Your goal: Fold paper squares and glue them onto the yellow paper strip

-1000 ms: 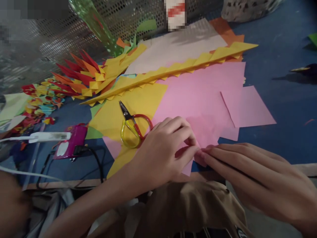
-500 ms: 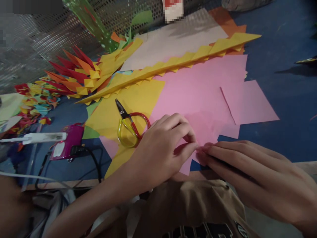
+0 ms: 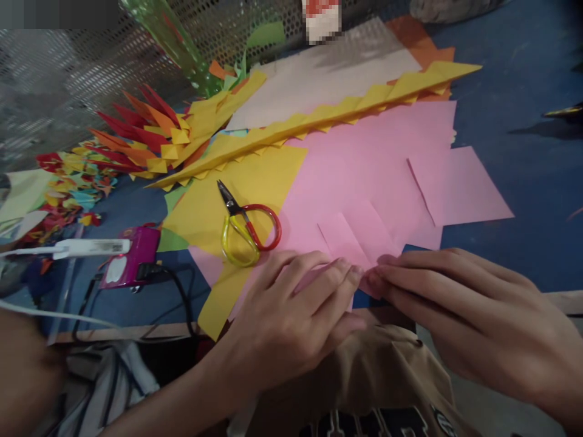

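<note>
A small piece of pink paper [image 3: 357,233] with a crease across it lies between my hands, on top of larger pink sheets. My right hand [image 3: 469,309] pinches its near right corner between thumb and fingertips. The fingers of my left hand [image 3: 296,309] rest side by side on its near edge, the thumb apart and lower down. Left of the paper are scissors [image 3: 246,227] with one red and one yellow handle, lying on a yellow sheet [image 3: 200,206]. To the right is another folded pink piece [image 3: 460,188].
Across the sheets runs a long folded yellow paper strip [image 3: 319,118]. Behind at left stand red and orange paper spikes [image 3: 141,124] and a green bottle [image 3: 182,48]. A purple box [image 3: 132,258] with cables lies at left, near small coloured paper pieces [image 3: 77,182].
My left hand has shifted down and left from its pinch, its fingers now laid over the paper's near edge. More of the small pink piece shows. My right hand stays at its corner.
</note>
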Demonstrator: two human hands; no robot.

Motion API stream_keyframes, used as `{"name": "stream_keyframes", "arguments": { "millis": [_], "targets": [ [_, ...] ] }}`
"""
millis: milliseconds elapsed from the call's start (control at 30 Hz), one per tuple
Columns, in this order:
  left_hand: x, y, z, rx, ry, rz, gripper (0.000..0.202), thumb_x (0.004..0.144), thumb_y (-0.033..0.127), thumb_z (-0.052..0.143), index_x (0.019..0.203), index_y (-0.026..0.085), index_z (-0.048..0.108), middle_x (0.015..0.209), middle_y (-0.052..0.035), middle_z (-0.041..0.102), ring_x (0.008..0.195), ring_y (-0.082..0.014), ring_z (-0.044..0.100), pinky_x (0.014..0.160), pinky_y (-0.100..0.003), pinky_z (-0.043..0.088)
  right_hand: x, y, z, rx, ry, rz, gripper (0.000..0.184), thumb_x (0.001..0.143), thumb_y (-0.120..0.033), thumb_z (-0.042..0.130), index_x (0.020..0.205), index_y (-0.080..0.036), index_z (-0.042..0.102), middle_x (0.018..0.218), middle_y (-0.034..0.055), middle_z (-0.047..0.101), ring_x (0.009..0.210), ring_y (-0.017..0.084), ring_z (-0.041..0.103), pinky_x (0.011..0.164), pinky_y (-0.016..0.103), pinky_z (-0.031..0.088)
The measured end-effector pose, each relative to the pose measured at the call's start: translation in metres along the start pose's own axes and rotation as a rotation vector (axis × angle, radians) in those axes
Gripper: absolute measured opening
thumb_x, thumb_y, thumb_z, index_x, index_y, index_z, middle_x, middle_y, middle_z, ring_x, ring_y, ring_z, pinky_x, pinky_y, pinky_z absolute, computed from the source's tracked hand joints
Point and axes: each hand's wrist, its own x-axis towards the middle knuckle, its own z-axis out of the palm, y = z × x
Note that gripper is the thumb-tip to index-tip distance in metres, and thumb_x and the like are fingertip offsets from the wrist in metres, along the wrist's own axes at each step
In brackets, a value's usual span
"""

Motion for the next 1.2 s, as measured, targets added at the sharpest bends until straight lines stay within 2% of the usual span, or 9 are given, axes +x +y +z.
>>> {"name": "stream_keyframes", "arguments": {
  "millis": [100, 233, 367, 533, 633, 833, 933, 1033, 1200],
  "targets": [
    [-0.005, 0.008, 0.001, 0.049, 0.007, -0.025, 0.047, 0.109, 0.039, 0.062, 0.143, 0.007, 0.067, 0.141, -0.0095, 0.074, 0.127, -0.0301, 0.064, 0.104, -0.048, 0.045, 0.002, 0.0, 0.0, -0.039, -0.014, 0.016, 0.026, 0.097, -0.007, 0.056, 0.118, -0.013, 0.07, 0.133, 0.008, 0.069, 0.13, 0.033, 0.056, 0.106, 0.046, 0.048],
    [-0.01, 0.011, 0.008, 0.076, 0.056, -0.032, 0.054, 0.106, 0.041, 0.067, 0.148, 0.008, 0.063, 0.144, -0.0098, 0.072, 0.13, -0.0314, 0.064, 0.105, -0.049, 0.046, 0.002, -0.002, -0.005, -0.023, -0.008, 0.033, 0.035, 0.09, -0.002, 0.049, 0.115, -0.017, 0.069, 0.134, 0.0094, 0.067, 0.125, 0.03, 0.06, 0.098, 0.044, 0.051],
    [-0.01, 0.007, 0.014, 0.011, 0.117, -0.038, 0.047, 0.105, 0.039, 0.066, 0.141, 0.009, 0.067, 0.142, -0.0085, 0.074, 0.129, -0.031, 0.064, 0.103, -0.046, 0.047, -0.003, -0.001, -0.013, 0.023, -0.011, 0.103, 0.048, 0.09, -0.001, 0.047, 0.129, -0.02, 0.066, 0.143, 0.0067, 0.065, 0.126, 0.024, 0.064, 0.102, 0.04, 0.054],
    [-0.004, 0.007, 0.013, -0.006, 0.073, -0.043, 0.041, 0.109, 0.042, 0.058, 0.138, 0.015, 0.068, 0.146, -0.0083, 0.071, 0.136, -0.0343, 0.06, 0.106, -0.051, 0.047, -0.001, 0.009, -0.019, -0.116, 0.005, 0.134, 0.057, 0.096, -0.005, 0.054, 0.148, -0.026, 0.058, 0.156, 0.0012, 0.06, 0.139, 0.025, 0.06, 0.115, 0.044, 0.052],
    [-0.003, 0.012, 0.012, 0.052, 0.109, -0.004, 0.037, 0.107, 0.039, 0.063, 0.137, 0.018, 0.069, 0.147, -0.0092, 0.07, 0.135, -0.0339, 0.06, 0.104, -0.051, 0.048, 0.002, 0.012, -0.02, -0.163, -0.051, 0.049, 0.052, 0.099, -0.008, 0.053, 0.149, -0.022, 0.058, 0.157, 0.0009, 0.059, 0.141, 0.023, 0.058, 0.116, 0.042, 0.049],
    [-0.004, 0.025, 0.011, 0.088, 0.217, 0.03, 0.034, 0.105, 0.032, 0.07, 0.132, 0.013, 0.07, 0.15, -0.0089, 0.068, 0.132, -0.0259, 0.06, 0.105, -0.044, 0.05, -0.007, -0.007, -0.018, -0.206, -0.05, 0.071, 0.027, 0.102, -0.02, 0.061, 0.127, -0.018, 0.07, 0.129, 0.0053, 0.069, 0.108, 0.022, 0.064, 0.098, 0.041, 0.049],
    [-0.001, 0.026, 0.01, 0.054, 0.194, 0.015, 0.029, 0.106, 0.036, 0.068, 0.125, 0.014, 0.072, 0.134, -0.0067, 0.076, 0.118, -0.0242, 0.066, 0.098, -0.042, 0.053, -0.006, -0.014, -0.02, -0.211, -0.043, 0.087, 0.025, 0.1, -0.019, 0.064, 0.125, -0.019, 0.07, 0.12, 0.0039, 0.071, 0.099, 0.021, 0.063, 0.093, 0.041, 0.049],
    [0.002, 0.024, 0.01, 0.03, 0.179, 0.028, 0.016, 0.105, 0.03, 0.069, 0.113, 0.018, 0.074, 0.116, -0.0042, 0.08, 0.104, -0.0232, 0.07, 0.089, -0.04, 0.056, 0.005, -0.011, -0.026, -0.2, -0.03, 0.087, 0.027, 0.1, -0.018, 0.064, 0.127, -0.021, 0.068, 0.119, 0.004, 0.072, 0.101, 0.021, 0.064, 0.095, 0.041, 0.051],
    [0.002, 0.021, 0.009, 0.05, 0.198, 0.154, 0.01, 0.1, 0.017, 0.067, 0.107, 0.017, 0.075, 0.119, -0.0067, 0.08, 0.103, -0.0251, 0.073, 0.086, -0.04, 0.06, 0.03, 0.0, -0.03, -0.064, -0.042, 0.099, 0.035, 0.105, -0.023, 0.06, 0.14, -0.024, 0.062, 0.14, 0.0046, 0.068, 0.124, 0.022, 0.066, 0.105, 0.04, 0.056]
  ]
}}
